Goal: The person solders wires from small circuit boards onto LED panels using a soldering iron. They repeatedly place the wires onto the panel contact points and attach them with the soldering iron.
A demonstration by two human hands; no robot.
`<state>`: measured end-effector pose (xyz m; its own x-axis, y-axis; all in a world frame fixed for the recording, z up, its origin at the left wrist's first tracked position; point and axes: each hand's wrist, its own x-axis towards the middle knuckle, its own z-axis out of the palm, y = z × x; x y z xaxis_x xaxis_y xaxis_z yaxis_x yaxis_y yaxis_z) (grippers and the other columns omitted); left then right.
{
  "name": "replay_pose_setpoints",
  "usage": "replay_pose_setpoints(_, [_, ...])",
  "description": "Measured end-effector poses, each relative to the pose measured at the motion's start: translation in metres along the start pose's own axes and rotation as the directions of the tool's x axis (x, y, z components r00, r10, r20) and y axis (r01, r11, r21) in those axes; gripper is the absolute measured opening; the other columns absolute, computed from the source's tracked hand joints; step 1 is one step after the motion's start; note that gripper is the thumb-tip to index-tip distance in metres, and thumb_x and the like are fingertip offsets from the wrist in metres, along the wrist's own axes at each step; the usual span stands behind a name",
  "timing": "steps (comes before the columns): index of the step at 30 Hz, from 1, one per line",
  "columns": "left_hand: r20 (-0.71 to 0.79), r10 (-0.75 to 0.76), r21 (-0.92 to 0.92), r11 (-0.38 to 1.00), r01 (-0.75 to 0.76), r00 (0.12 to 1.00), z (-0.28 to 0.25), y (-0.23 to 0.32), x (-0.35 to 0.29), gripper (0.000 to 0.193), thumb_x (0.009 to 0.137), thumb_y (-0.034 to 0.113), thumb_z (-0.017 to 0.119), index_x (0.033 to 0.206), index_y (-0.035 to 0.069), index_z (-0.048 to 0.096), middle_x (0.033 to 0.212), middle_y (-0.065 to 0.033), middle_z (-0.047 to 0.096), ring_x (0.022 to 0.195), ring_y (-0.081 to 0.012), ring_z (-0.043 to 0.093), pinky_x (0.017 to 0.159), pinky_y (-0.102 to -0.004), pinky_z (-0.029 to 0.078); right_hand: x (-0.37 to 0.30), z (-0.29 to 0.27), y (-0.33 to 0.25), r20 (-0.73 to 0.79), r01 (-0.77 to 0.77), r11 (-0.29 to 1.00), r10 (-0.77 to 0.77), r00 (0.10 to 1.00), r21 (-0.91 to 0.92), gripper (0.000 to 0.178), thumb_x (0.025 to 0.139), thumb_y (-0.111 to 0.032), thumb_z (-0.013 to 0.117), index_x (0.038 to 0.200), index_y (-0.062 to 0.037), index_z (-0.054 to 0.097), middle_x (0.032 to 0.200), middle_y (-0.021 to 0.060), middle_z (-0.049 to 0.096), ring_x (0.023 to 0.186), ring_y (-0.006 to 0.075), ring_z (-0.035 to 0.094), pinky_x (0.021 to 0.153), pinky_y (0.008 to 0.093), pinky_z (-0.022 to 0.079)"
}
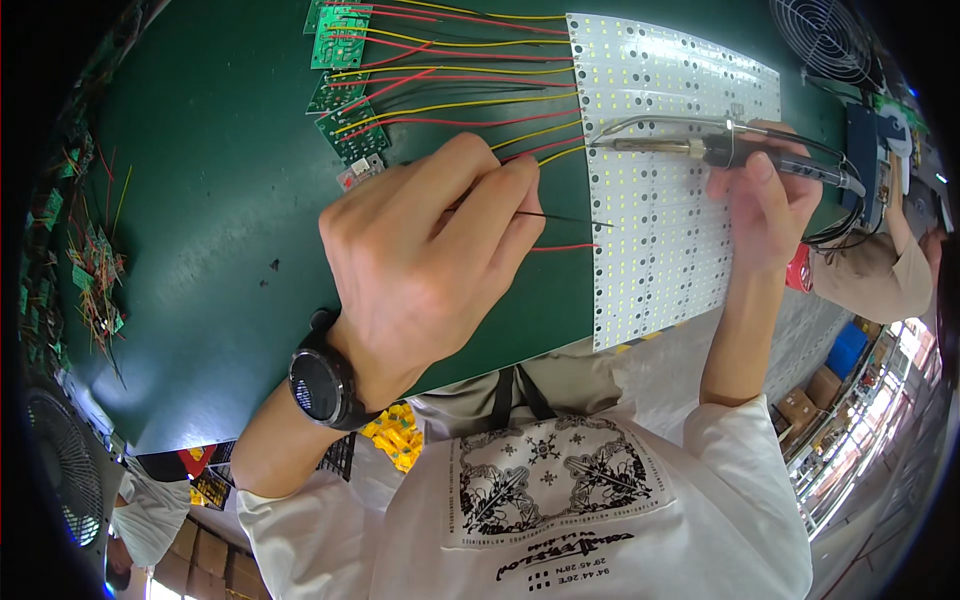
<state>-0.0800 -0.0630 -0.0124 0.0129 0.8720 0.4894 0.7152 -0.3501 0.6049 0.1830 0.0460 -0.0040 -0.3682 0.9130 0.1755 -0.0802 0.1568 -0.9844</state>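
Observation:
My left hand [415, 255] is closed, fingers pinched round a thin black wire [560, 218] whose end lies over the edge of a white LED panel [665, 250]. A watch is on that wrist. My right hand [768, 212] grips a soldering iron [735, 152] with a thin metal tube along its top. The iron's tip is over the panel's left edge, by the end of a yellow wire. Red and yellow wires [480, 75] run from that edge to green circuit boards [340, 42] at the upper left. My left hand hides part of the wires.
A tangle of wired green boards [98, 275] lies on the green tabletop [210, 200] at the left. Fans stand at the lower left [62, 460] and upper right [822, 35]. A blue box-shaped unit [865, 150] sits at the right edge, with cables nearby. Other people are at both sides.

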Motion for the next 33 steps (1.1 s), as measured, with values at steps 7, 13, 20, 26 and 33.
replay_pose_setpoints(7, [0.006, 0.013, 0.007, 1.0, -0.013, 1.0, 0.0, -0.001, 0.0, 0.021, 0.061, -0.003, 0.073, 0.081, 0.003, 0.069, 0.064, -0.0019, 0.057, 0.047, -0.0112, 0.054, 0.041, -0.0232, 0.038, -0.001, -0.006, 0.004, 0.01, 0.027, 1.0, -0.027, 1.0, 0.016, 0.024, 0.084, -0.002, 0.063, 0.104, 0.011, 0.058, 0.084, 0.0215, 0.064, 0.054, 0.0247, 0.06, 0.046, 0.0328, 0.048])
replay_pose_setpoints(13, [-0.003, 0.004, 0.003, 1.0, -0.004, 1.0, 0.001, -0.001, -0.001, 0.022, 0.061, -0.004, 0.073, 0.081, 0.002, 0.069, 0.065, -0.002, 0.057, 0.048, -0.011, 0.056, 0.041, -0.0225, 0.039, 0.0, -0.003, 0.004, 0.008, 0.047, 0.999, -0.047, 0.999, 0.027, 0.024, 0.085, -0.002, 0.062, 0.104, 0.0118, 0.057, 0.087, 0.0219, 0.064, 0.054, 0.025, 0.061, 0.046, 0.0331, 0.048])
replay_pose_setpoints(20, [-0.002, 0.028, 0.01, 1.0, -0.028, 1.0, 0.0, 0.0, -0.002, 0.02, 0.063, -0.003, 0.073, 0.083, 0.002, 0.069, 0.067, -0.0023, 0.059, 0.048, -0.0122, 0.056, 0.042, -0.0231, 0.041, -0.001, -0.004, 0.001, -0.037, 0.044, 0.997, -0.041, 0.998, 0.069, 0.024, 0.086, -0.004, 0.06, 0.103, 0.0136, 0.057, 0.087, 0.0217, 0.064, 0.053, 0.0252, 0.06, 0.047, 0.0338, 0.047])
replay_pose_setpoints(26, [0.214, 0.018, 0.022, 0.999, -0.024, 0.977, -0.015, 0.016, 0.007, 0.03, 0.07, 0.017, 0.079, 0.091, 0.005, 0.061, 0.088, -0.0019, 0.061, 0.056, -0.0156, 0.058, 0.046, -0.0246, 0.045, 0.001, 0.0, -0.001, -0.14, -0.029, 0.995, 0.042, 0.989, 0.096, 0.025, 0.087, -0.007, 0.06, 0.103, 0.0125, 0.059, 0.075, 0.0177, 0.063, 0.051, 0.0206, 0.058, 0.048, 0.0309, 0.045])
replay_pose_setpoints(33, [0.519, 0.04, -0.152, 0.987, 0.046, 0.854, -0.036, 0.015, 0.018, 0.025, 0.071, 0.017, 0.076, 0.087, 0.005, 0.061, 0.083, -0.0042, 0.06, 0.061, -0.0184, 0.058, 0.052, -0.03, 0.045, 0.0, -0.005, -0.001, -0.067, -0.047, 0.993, 0.055, 0.996, 0.107, 0.022, 0.088, -0.008, 0.06, 0.106, 0.0057, 0.06, 0.093, 0.0132, 0.065, 0.061, 0.0158, 0.059, 0.049, 0.0271, 0.041])
